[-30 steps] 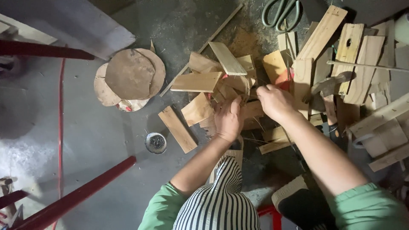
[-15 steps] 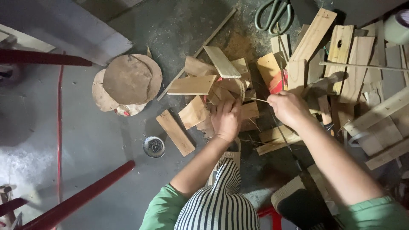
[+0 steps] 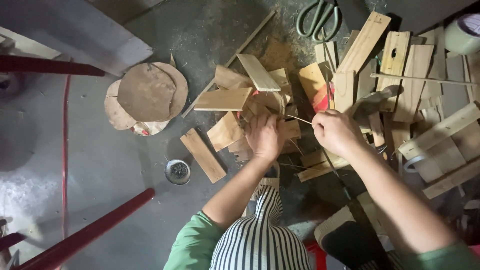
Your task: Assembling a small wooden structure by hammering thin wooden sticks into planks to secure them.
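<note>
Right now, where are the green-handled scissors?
In the head view, the green-handled scissors lie on the floor at the top edge, right of centre, just above the pile of wood offcuts.

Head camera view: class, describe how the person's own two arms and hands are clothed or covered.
Both hands, the left hand and the right hand, are bare, without gloves, rings or a watch showing. The forearms are bare too. Short green fabric sleeves cover the upper arms only.
</note>
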